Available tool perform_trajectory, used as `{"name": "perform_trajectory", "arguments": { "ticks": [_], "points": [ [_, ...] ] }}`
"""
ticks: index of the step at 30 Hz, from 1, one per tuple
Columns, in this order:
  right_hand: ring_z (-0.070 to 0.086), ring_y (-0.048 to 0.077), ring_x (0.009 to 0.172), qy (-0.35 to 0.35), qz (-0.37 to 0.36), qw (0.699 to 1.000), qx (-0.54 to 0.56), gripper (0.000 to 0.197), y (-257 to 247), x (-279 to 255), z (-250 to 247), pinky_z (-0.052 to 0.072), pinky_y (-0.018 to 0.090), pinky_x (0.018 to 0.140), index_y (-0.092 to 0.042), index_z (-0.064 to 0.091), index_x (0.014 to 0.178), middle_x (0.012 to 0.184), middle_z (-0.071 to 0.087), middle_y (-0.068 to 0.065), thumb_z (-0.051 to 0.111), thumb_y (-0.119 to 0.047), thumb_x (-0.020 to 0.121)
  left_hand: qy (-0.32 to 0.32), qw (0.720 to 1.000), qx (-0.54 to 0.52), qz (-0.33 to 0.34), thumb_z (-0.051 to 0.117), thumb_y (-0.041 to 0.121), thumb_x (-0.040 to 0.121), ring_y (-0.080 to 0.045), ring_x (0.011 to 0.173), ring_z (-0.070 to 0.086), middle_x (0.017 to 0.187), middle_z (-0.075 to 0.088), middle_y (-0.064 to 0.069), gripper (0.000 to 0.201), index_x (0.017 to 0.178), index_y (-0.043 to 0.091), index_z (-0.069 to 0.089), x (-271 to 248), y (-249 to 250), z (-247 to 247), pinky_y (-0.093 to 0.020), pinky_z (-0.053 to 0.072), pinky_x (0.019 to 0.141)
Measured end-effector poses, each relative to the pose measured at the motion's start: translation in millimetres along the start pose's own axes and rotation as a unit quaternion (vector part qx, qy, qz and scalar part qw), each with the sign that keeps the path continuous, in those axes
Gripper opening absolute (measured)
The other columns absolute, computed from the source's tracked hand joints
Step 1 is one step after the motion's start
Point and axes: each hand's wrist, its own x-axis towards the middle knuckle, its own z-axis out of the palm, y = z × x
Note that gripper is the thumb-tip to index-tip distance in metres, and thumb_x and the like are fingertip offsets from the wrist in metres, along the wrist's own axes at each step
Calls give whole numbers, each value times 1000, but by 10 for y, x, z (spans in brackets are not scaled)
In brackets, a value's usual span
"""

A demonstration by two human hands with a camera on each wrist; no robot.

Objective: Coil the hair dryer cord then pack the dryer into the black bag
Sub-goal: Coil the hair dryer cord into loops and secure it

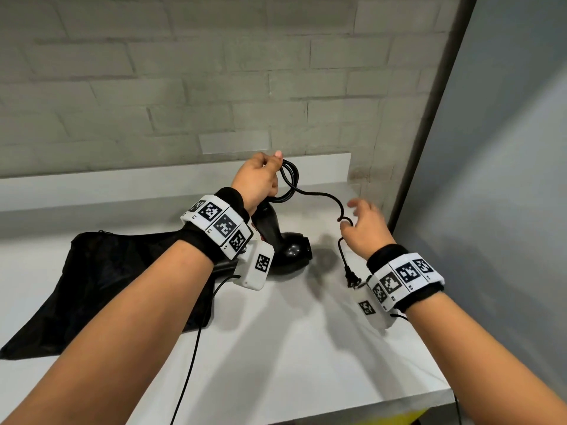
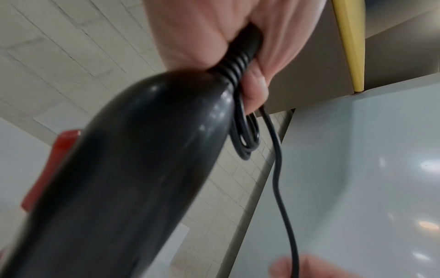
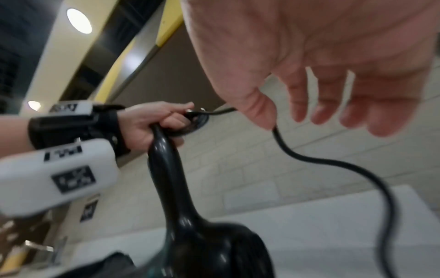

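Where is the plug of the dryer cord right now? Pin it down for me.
In the head view the plug hangs on the right, just below the right hand and beside that wrist's band, above the white table, right of the hair dryer.

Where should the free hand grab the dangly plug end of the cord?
Probably the cord just above the plug, coming from the right, where the right hand already is. That stretch hangs free and thin, easy to pinch; the plug's prongs point down.
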Motion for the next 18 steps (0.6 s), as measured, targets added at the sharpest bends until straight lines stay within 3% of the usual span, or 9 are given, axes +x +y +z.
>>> {"name": "perform_trajectory", "arguments": {
  "ticks": [3, 5, 6, 7, 9, 11, 13, 15, 18],
  "points": [
    [47, 35, 118, -115, 104, 978, -138, 45, 230, -12, 117, 44, 37, 96, -5, 45, 123, 125, 47, 16, 56, -24, 82, 1, 1000, -4, -1, 40, 22, 98, 0, 28, 21, 32, 26, 17, 29, 70, 15, 35, 5, 0, 3, -11, 20, 32],
    [57, 29, 100, -185, 128, 953, -202, 28, 327, -38, 190, 47, 27, 71, -5, 55, 101, 97, 59, 9, 57, -25, 82, 3, 1000, -6, -2, 41, 22, 98, 0, 28, 21, 32, 26, 17, 29, 70, 15, 35, 10, -3, 1, -11, 20, 32],
    [58, 26, 88, -210, 133, 943, -222, 17, 355, -51, 226, 43, 24, 59, -7, 56, 84, 79, 58, 4, 57, -23, 82, 5, 1000, -7, -2, 41, 22, 98, 0, 28, 21, 32, 26, 17, 29, 70, 15, 36, 15, -2, -4, -11, 20, 32],
    [55, 23, 81, -224, 135, 936, -236, 18, 388, -53, 271, 40, 24, 55, -10, 51, 71, 68, 53, 1, 56, -23, 83, 5, 1000, -7, -2, 40, 23, 98, 0, 29, 20, 32, 26, 17, 29, 70, 15, 36, 20, -3, -7, -11, 20, 32],
    [54, 21, 78, -242, 133, 927, -253, 24, 441, -29, 353, 42, 24, 62, -12, 45, 65, 68, 52, 1, 56, -24, 83, 5, 1000, -4, -1, 40, 24, 98, 0, 29, 20, 33, 26, 17, 29, 70, 15, 37, 29, -9, -13, -12, 20, 32],
    [57, 23, 82, -248, 127, 923, -266, 21, 440, 7, 400, 43, 25, 68, -9, 50, 70, 81, 60, 6, 57, -25, 82, 5, 1000, -1, 2, 40, 24, 98, 0, 29, 20, 33, 26, 18, 29, 70, 15, 39, 34, -14, -15, -12, 19, 33],
    [61, 26, 98, -252, 112, 915, -296, 16, 432, 35, 417, 46, 27, 75, -4, 59, 92, 104, 64, 12, 55, -18, 85, 7, 1000, -2, 1, 40, 25, 98, 0, 29, 20, 33, 25, 17, 28, 72, 13, 42, 51, -25, -20, -12, 19, 33],
    [58, 27, 113, -257, 110, 903, -327, 27, 440, 52, 432, 47, 29, 87, -1, 55, 113, 122, 60, 14, 50, -9, 88, 6, 1000, 1, 1, 39, 25, 98, 0, 29, 20, 33, 25, 16, 28, 73, 13, 43, 50, -66, -16, -13, 19, 33],
    [54, 29, 118, -253, 98, 898, -345, 30, 398, 95, 387, 44, 32, 95, 0, 52, 118, 127, 56, 16, 43, -7, 90, 1, 1000, 2, -4, 39, 25, 98, 0, 30, 20, 35, 26, 17, 28, 72, 15, 40, 73, -85, 1, -13, 18, 33]
  ]
}}
